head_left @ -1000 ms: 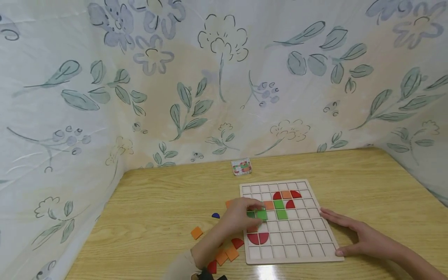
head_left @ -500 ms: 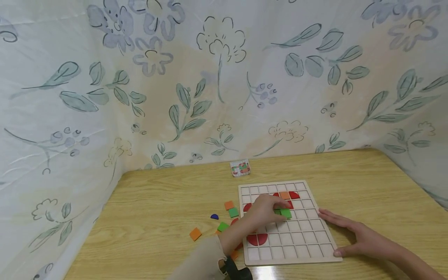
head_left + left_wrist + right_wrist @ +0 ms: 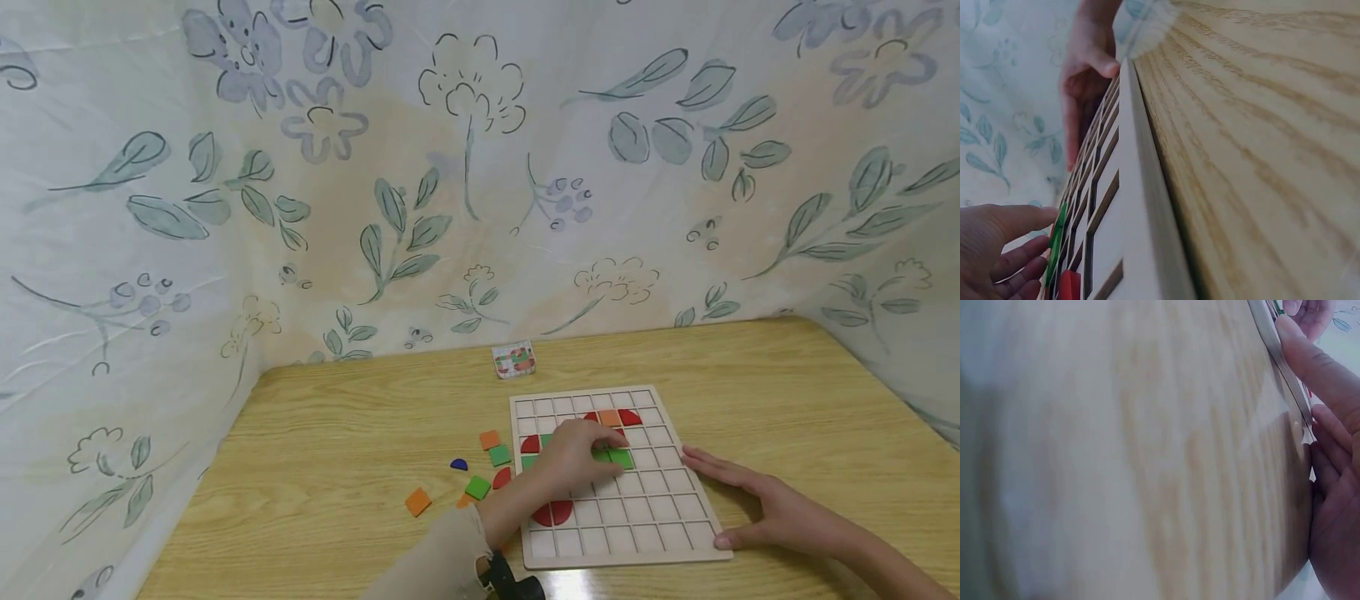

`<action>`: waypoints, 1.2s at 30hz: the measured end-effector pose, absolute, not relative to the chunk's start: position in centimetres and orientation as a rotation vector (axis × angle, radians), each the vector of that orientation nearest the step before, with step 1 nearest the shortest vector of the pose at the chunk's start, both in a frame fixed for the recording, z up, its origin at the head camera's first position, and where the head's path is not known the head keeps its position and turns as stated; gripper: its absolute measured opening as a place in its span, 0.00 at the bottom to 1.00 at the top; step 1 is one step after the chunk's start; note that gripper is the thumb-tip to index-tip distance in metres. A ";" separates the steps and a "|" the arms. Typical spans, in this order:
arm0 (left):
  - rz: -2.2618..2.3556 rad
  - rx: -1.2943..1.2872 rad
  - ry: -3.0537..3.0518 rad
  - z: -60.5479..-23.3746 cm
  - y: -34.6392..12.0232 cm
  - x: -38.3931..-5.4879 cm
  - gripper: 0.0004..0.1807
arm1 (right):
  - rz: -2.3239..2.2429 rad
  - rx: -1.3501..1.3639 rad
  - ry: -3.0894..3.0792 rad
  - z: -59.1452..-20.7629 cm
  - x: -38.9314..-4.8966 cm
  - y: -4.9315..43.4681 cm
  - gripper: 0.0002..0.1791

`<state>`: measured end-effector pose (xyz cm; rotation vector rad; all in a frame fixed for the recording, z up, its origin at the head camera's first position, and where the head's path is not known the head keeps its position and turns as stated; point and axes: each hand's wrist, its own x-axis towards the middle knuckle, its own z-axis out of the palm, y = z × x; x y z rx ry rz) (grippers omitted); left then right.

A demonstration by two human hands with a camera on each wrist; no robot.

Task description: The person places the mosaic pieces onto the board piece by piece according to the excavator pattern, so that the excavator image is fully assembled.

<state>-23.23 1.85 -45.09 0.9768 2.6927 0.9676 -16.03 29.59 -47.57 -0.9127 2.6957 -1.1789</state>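
Seemingly, the left grip (image 3: 576, 455) pinches a flat green square (image 3: 621, 459), the right grip (image 3: 780, 508) unclenched.

Can read no letters, numbers, brands or signs in any view. On the small card (image 3: 513, 360) near the back of the desk (image 3: 360, 433), shows a printed pattern of red, green and orange patches on white — too small to tell whether with any lettering. On the gridded board (image 3: 667, 508) and the coloured pieces (image 3: 477, 487), can make out no marking — just ruled squares and plain colour.
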 end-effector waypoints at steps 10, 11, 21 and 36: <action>0.919 0.974 2.731 -45.2 2.0 -23.2 0.13 | -1.177 -0.921 2.707 -47.4 -16.1 29.5 0.46; 0.910 0.976 2.738 -45.2 2.0 -23.2 0.12 | -1.179 -0.929 2.706 -47.5 -16.1 29.5 0.46; 0.984 1.008 2.678 -44.5 0.8 -22.7 0.13 | -1.191 -0.940 2.691 -47.8 -16.1 29.5 0.45; 1.286 0.759 2.561 -43.9 -8.9 -22.2 0.15 | -1.172 -0.898 2.634 -48.1 -16.1 29.9 0.45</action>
